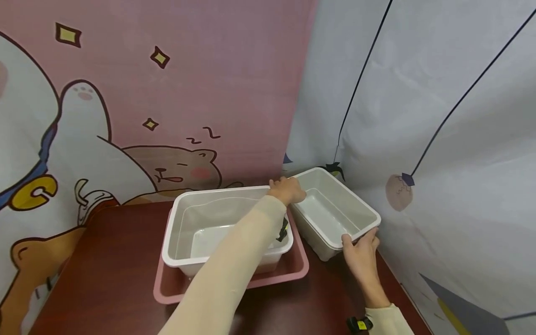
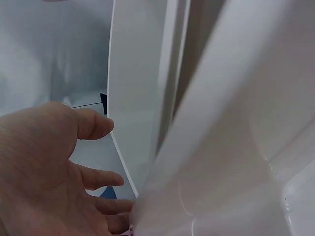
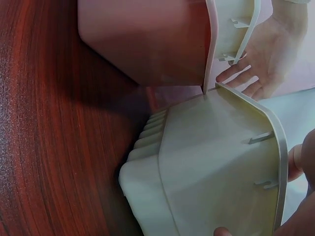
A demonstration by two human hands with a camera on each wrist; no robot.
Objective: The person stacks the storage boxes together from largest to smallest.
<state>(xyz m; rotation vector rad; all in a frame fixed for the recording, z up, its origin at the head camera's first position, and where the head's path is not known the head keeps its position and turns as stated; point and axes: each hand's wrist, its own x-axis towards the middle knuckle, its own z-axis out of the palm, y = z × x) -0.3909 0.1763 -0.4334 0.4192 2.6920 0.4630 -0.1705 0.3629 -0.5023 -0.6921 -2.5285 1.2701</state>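
Observation:
A rectangular off-white plastic bin (image 1: 331, 211) stands angled on the table at the right, its inside bare. My right hand (image 1: 362, 256) grips its near right corner, thumb over the rim and fingers outside. Left of it, another off-white bin (image 1: 188, 223) sits inside a pink bin (image 1: 161, 288). My left hand (image 1: 287, 190) reaches across to the far side where the two off-white bins meet. In the left wrist view its fingers (image 2: 103, 179) are spread and loosely bent beside the bin walls, gripping nothing; whether the fingertips touch a rim is unclear.
The dark red-brown tabletop (image 1: 104, 260) lies beneath the bins. A pink cartoon-printed cloth (image 1: 238, 93) hangs behind, and a pale cloth (image 1: 439, 116) hangs close along the right side. Each wrist wears a black strap (image 1: 359, 324).

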